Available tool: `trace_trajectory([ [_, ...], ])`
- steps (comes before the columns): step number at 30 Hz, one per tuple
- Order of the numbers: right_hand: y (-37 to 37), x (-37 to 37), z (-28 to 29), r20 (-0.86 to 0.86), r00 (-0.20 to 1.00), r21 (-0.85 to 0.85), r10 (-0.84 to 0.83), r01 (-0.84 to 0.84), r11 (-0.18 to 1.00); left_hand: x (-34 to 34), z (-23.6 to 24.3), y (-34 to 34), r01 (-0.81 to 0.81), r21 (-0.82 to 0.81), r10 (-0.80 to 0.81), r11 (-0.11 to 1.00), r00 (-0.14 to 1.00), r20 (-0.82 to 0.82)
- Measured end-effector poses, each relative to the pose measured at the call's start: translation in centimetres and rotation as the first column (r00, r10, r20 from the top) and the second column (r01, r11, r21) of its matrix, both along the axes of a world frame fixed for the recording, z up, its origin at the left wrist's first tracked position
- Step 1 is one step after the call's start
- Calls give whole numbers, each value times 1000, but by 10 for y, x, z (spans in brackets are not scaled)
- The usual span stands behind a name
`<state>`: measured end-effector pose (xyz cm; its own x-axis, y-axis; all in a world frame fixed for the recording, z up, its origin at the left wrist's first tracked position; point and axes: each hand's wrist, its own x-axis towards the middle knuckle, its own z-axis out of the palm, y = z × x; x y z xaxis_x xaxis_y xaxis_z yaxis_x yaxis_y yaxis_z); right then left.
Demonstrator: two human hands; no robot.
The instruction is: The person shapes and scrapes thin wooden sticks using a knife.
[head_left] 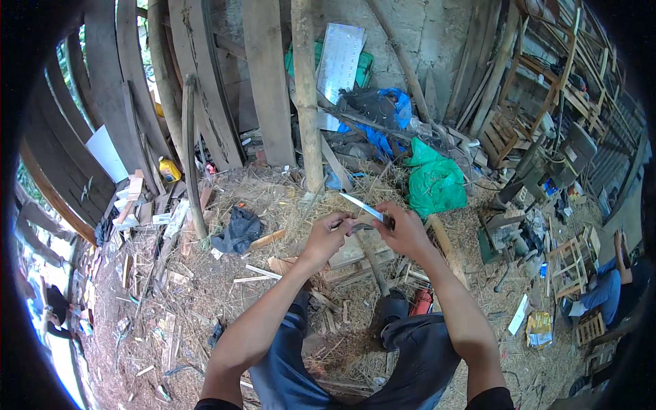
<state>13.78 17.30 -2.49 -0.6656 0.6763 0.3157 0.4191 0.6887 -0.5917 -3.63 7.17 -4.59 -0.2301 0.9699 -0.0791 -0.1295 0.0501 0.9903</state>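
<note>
My right hand (pixel 406 234) is closed round the handle of a knife (pixel 363 206). Its pale blade points up and to the left, above my left hand. Fingers of my left hand (pixel 329 236) pinch a small dark curved piece (pixel 362 227) whose kind I cannot make out. That piece spans the gap between both hands, just below the blade. Under the hands, a wooden pole (pixel 372 260) slants down toward my dark boot (pixel 391 307). A red cylinder-shaped object (pixel 421 301) lies beside that boot, partly hidden by my leg.
Straw and wood scraps litter the dirt floor. Ahead stand a wooden post (pixel 309 102) and a green plastic bag (pixel 437 179). Left are a black bag (pixel 238 229) and a yellow bottle (pixel 169 169). A person (pixel 611 290) sits at far right, near a wooden frame (pixel 567 268).
</note>
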Motion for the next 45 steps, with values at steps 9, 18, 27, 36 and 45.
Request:
trace_trajectory([
  [9, -6, -17, -11, 260, 956, 136, -137, 104, 985, 14, -9, 3, -11, 16, 15, 1000, 970, -242],
  [18, 13, -26, -17, 334, 886, 328, -321, 210, 921, 23, 0, 2, -77, 46, 82, 996, 989, -125],
  [27, 48, 20, -11, 318, 774, 198, -548, 511, 836, 22, 1, -12, -3, -6, 1, 1000, 940, -342],
  [36, 15, -9, -13, 332, 896, 284, -296, 204, 937, 27, -3, 4, -27, 197, 126, 980, 853, -507],
  [45, 74, 64, -43, 182, 690, 203, -700, 670, 714, 23, -1, -11, 44, 271, 101, 961, 861, -499],
])
